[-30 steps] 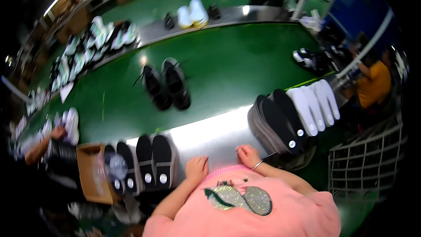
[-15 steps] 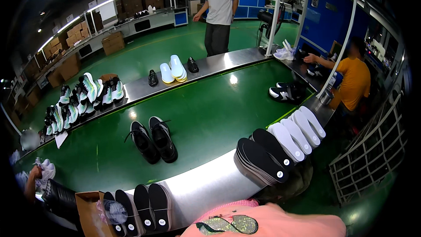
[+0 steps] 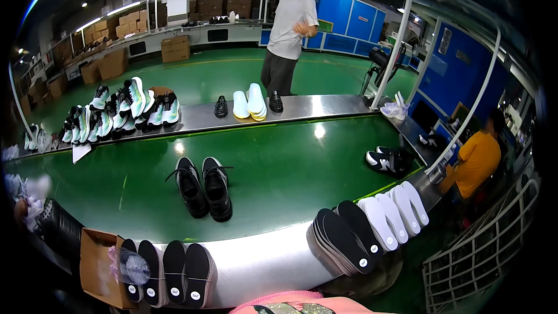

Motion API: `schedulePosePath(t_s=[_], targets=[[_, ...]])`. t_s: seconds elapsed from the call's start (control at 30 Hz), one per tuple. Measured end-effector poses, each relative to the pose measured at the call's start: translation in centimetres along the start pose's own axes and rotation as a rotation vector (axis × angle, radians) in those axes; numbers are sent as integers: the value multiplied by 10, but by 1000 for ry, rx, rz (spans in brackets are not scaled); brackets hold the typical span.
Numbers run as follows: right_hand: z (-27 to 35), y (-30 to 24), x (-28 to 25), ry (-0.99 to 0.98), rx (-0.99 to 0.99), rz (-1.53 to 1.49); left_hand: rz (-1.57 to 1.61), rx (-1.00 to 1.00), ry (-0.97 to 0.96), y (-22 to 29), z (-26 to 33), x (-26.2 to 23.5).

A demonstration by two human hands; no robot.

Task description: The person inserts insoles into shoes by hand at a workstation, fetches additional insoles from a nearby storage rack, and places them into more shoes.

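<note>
Neither hand of the person is in the picture, so I cannot tell how open they are or whether they hold anything. Nearest to the person's pink shirt (image 3: 302,302) are the black foam insoles (image 3: 174,273), which stand in a row on the steel ledge (image 3: 261,261) — just beside a brown cardboard box (image 3: 96,267). A pair of black laced sneakers (image 3: 203,186) lies on the green conveyor belt (image 3: 290,168), well apart from them.

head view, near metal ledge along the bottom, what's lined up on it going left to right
cardboard box → four black insoles → bare metal ledge → fanned stack of black insoles → white insoles
</note>
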State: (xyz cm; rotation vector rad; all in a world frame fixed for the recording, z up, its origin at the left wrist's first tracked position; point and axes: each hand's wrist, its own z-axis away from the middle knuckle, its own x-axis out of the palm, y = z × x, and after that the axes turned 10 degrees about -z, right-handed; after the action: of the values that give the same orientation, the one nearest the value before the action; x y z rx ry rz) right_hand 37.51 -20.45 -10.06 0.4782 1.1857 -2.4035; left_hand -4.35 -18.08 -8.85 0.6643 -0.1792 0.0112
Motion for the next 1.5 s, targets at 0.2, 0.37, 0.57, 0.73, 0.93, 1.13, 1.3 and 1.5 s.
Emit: schedulePosePath(t_s=[0.2, 0.37, 0.57, 0.73, 0.93, 1.13, 1.3, 1.5], targets=[[-8, -14, -8, -18, -6, 40, 105, -27, -36, -11, 6, -5], [-11, -23, -13, -26, -3, 69, 170, -61, -93, -16, 12, -7], [-13, -29, -9, -47, -20, 99, 242, -90, -146, -32, 22, -14], [-13, -36, -10, -62, -53, 122, 298, -89, -178, -43, 30, -14], [-17, -44, -9, -92, -92, 164, 388, -93, -237, -57, 43, -15], [-20, -52, -6, -127, -153, 214, 511, -54, -308, -81, 51, -15], [-20, -56, -5, -163, -176, 247, 574, 38, -324, -86, 33, 6], [-19, -53, -6, -195, -184, 275, 336, -158, -192, -41, 106, 18]])
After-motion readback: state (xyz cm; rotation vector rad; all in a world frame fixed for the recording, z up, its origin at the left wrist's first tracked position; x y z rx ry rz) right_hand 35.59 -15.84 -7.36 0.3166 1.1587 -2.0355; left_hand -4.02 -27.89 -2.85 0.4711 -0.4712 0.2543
